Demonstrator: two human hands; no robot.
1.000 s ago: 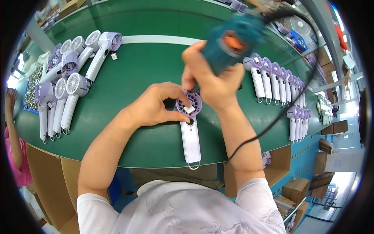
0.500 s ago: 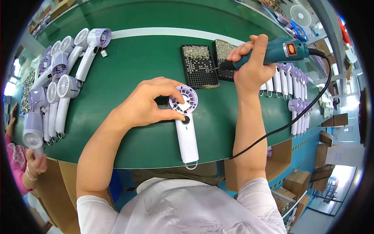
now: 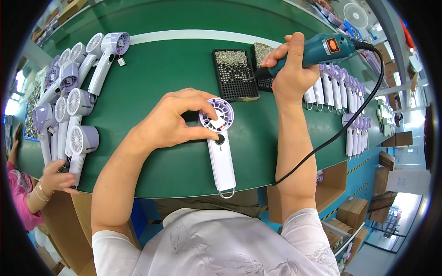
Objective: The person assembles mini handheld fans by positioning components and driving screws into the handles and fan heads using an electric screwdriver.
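Co-worker's hand (image 3: 59, 177) has moved another fan (image 3: 85, 139) in, left of L fingers (image 3: 198, 104) clamped on purple/white handheld fan (image 3: 222, 163) on worktop (image 3: 177, 170), R fingers (image 3: 297, 48) round elec. screwdriver (image 3: 317, 50); prob. light, stiff, slick—grip handle.

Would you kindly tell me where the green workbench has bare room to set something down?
The workbench is bare beyond the left hand, between the left fan cluster and the leftmost black screw tray, and between the handheld fan and the right forearm. It is crowded near the co-worker's hand and among the right fan rows.
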